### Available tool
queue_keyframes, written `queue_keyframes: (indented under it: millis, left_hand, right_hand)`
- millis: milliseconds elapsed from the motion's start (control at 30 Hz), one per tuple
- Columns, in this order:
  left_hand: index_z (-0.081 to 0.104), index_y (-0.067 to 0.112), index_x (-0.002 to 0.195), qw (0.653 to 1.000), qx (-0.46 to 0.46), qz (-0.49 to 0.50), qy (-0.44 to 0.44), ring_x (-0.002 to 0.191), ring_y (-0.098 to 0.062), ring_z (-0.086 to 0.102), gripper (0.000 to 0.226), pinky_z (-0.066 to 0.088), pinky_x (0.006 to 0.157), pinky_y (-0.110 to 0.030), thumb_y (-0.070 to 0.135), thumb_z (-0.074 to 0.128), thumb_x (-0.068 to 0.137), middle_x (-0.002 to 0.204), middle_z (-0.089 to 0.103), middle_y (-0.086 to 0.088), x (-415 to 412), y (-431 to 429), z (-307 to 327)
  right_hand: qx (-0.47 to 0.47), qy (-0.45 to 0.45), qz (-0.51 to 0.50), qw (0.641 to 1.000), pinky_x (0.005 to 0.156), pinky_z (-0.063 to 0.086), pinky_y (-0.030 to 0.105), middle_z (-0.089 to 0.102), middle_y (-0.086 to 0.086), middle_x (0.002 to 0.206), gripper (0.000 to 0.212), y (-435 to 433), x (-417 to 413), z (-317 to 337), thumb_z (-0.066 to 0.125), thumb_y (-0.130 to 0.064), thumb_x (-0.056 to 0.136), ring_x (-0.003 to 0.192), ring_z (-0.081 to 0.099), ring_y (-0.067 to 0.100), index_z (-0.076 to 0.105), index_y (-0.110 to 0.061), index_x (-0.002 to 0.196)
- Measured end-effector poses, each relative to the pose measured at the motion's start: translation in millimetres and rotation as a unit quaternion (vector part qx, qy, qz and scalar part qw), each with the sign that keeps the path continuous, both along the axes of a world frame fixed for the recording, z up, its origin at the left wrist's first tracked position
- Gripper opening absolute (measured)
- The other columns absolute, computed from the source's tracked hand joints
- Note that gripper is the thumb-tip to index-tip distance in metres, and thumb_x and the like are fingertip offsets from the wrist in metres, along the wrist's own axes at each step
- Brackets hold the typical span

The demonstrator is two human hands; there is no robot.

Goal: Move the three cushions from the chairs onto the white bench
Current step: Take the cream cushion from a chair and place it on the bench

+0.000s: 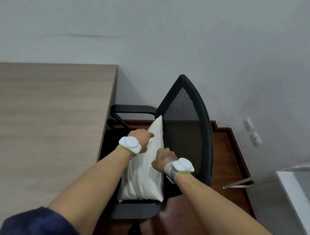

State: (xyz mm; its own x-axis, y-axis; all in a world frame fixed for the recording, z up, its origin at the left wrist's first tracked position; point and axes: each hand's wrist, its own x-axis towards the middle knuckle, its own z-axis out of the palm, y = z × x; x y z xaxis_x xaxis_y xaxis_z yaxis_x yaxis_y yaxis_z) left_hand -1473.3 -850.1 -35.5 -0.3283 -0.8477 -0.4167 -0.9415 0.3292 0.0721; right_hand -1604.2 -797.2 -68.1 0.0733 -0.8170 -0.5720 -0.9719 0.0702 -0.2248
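Note:
A white cushion (144,175) stands on edge on the seat of a black mesh office chair (188,126), leaning against its backrest. My left hand (142,138) grips the cushion's front face near the top edge. My right hand (164,159) holds the same cushion along its right edge, beside the backrest. Both wrists carry white sensor bands. The fingers of both hands are partly hidden behind the fabric. A corner of the white bench (301,190) shows at the lower right.
A light wooden desk (48,123) fills the left side, its edge close to the chair's armrest (132,109). A grey wall with two sockets (253,132) stands behind. The floor is dark brown wood (224,160).

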Motion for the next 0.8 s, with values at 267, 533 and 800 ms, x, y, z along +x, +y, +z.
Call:
queue_keyframes:
  millis: [267, 533, 800]
  left_hand:
    - [0.035, 0.025, 0.147, 0.993, 0.007, -0.111, -0.031, 0.118, -0.035, 0.052, 0.076, 0.045, 0.068, -0.039, 0.004, 0.067, 0.081, 0.161, 0.020, 0.001, -6.5, -33.4, -60.4]
    - [0.031, 0.025, 0.146, 0.981, -0.090, -0.144, -0.089, 0.108, -0.035, 0.050, 0.064, 0.039, 0.085, -0.041, 0.014, 0.056, 0.088, 0.129, 0.046, -0.011, 20.3, -32.0, -92.7]
    - [0.062, 0.015, 0.104, 0.959, -0.203, -0.147, -0.130, 0.101, -0.032, 0.044, 0.021, 0.035, 0.088, -0.042, 0.016, 0.046, 0.090, 0.111, 0.047, -0.011, 68.3, -18.9, -103.8]
  right_hand:
    - [0.018, 0.014, -0.044, 0.999, 0.098, 0.043, 0.036, 0.044, 0.017, 0.142, 0.071, 6.9, 20.5, -57.6, 0.058, -0.046, 0.092, 0.127, 0.049, 0.034, 0.036, -0.001, 0.141]
    - [-0.027, 0.044, -0.077, 0.996, 0.073, 0.046, 0.037, 0.039, 0.006, 0.131, 0.074, 10.4, 45.4, -77.2, 0.079, -0.039, 0.075, 0.117, 0.046, 0.028, 0.034, -0.015, 0.128]
    - [0.050, -0.012, -0.130, 0.990, 0.097, 0.046, 0.043, 0.043, 0.014, 0.144, 0.083, 2.5, 53.4, -87.1, 0.062, -0.023, 0.087, 0.127, 0.049, 0.036, 0.012, -0.010, 0.152]
